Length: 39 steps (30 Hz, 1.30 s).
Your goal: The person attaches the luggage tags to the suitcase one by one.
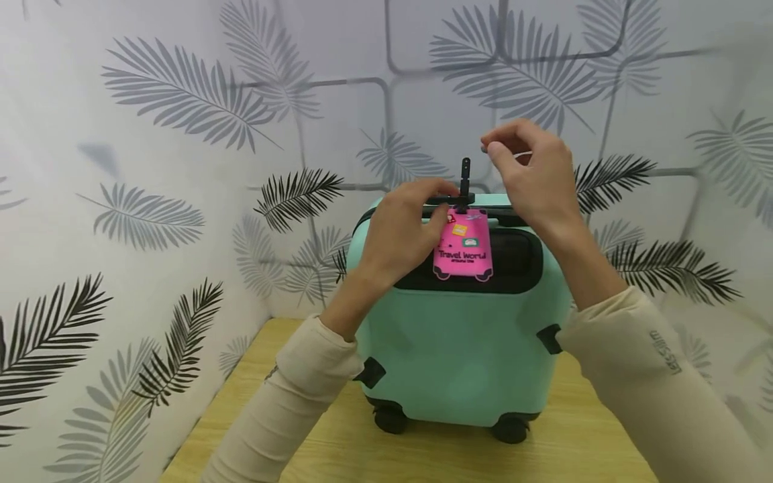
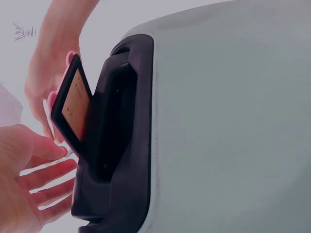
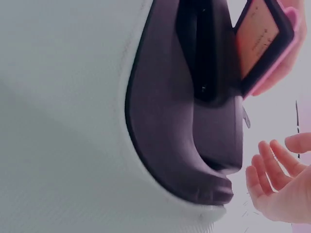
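A pink luggage tag [image 1: 464,243] hangs over the front of a mint-green suitcase [image 1: 465,355]. Its black strap [image 1: 465,176], pierced with holes, stands upright above the suitcase's top handle [image 1: 443,200]. My left hand [image 1: 403,225] pinches the tag near its upper left edge, thumb in front and index finger up by the strap. Beyond the strap's free end, up and to the right, my right hand [image 1: 534,168] is raised with loosely bent fingers, apart from it. In the right wrist view, this hand's fingers [image 3: 269,167] hold nothing visible.
The suitcase stands on its black wheels [image 1: 510,428] on a yellow wood-grain table [image 1: 338,446]. Behind and to the left rise white walls [image 1: 338,134] with a grey and black leaf pattern. A dark recessed panel [image 1: 519,258] lies behind the tag.
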Available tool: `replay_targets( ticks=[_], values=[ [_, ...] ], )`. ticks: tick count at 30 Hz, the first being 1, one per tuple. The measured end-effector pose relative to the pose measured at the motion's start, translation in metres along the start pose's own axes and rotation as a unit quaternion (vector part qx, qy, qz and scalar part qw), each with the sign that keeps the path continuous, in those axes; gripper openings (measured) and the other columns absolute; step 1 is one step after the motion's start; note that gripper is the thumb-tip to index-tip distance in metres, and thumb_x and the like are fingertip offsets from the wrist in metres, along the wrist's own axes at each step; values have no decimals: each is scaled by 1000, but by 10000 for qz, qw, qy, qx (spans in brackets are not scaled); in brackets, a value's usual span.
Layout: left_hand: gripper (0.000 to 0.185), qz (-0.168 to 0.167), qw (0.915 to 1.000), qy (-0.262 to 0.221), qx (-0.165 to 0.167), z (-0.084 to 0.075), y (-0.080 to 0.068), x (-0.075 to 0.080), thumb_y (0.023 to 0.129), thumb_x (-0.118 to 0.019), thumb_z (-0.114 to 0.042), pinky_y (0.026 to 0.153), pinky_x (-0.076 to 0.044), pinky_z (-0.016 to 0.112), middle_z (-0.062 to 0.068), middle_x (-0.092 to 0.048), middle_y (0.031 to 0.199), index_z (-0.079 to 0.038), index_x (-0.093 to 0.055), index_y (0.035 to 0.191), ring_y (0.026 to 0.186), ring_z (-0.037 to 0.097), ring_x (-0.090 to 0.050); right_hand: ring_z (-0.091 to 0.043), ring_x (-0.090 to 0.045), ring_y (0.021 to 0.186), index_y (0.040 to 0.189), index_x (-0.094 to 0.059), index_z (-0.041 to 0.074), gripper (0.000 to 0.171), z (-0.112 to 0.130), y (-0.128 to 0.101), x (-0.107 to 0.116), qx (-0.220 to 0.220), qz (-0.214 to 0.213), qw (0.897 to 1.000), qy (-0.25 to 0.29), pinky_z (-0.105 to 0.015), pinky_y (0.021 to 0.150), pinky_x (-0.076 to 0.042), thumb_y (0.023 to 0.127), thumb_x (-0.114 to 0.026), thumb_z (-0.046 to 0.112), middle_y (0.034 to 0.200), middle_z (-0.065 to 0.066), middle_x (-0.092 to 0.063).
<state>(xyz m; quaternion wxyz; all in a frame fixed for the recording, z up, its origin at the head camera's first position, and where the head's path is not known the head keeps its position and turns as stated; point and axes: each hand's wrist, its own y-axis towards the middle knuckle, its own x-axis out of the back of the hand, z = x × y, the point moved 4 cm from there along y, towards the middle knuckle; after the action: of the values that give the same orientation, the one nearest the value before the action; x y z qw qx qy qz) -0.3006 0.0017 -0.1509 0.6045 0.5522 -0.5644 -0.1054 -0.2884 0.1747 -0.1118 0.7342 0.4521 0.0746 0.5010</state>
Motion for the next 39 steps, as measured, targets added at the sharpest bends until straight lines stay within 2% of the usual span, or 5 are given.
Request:
replay_targets(
  ticks=[8,14,19,33,39],
  values=[
    [44,372,9990,-224,119,8,-4,6,96,-59,-19,106,-40,29,-1,-55,140,-18,-55,140,132,12,-48,-19,-60,107,136,-54,16,40,-11,-16,5,-114,790,9964,277,-39,95,-46,103,-43,35,125,-7,-64],
    [56,888,9959,-119,-98,16,-9,9,98,-58,-30,114,-30,38,-1,-40,153,-20,-40,149,142,16,-34,-28,-44,131,147,-42,31,49,-22,-29,7,-227,1513,9882,-20,-60,106,-32,102,-36,50,145,0,-50],
    [61,1340,9909,21,-144,27,-18,12,98,-53,-44,116,-24,47,-4,-28,159,-25,-33,153,146,16,-24,-28,-30,143,148,-34,44,48,-29,-41,10,-253,1816,9824,-364,-68,108,-22,101,-34,55,154,8,-37],
    [66,1400,9899,89,187,68,-63,34,97,-41,-62,114,-22,54,-11,-21,160,-37,-20,155,147,14,-20,-29,-18,147,150,-26,48,46,-70,-81,45,-436,1772,9818,-526,-73,105,-15,104,-35,43,158,9,-25],
    [65,1140,9923,-256,402,84,-88,45,98,-41,-59,116,-21,52,-15,-21,159,-38,-18,155,146,12,-20,-20,-1,149,153,-15,45,49,-97,-110,55,-628,1710,9832,-96,-72,109,1,106,-30,38,161,16,-9]
  ],
)
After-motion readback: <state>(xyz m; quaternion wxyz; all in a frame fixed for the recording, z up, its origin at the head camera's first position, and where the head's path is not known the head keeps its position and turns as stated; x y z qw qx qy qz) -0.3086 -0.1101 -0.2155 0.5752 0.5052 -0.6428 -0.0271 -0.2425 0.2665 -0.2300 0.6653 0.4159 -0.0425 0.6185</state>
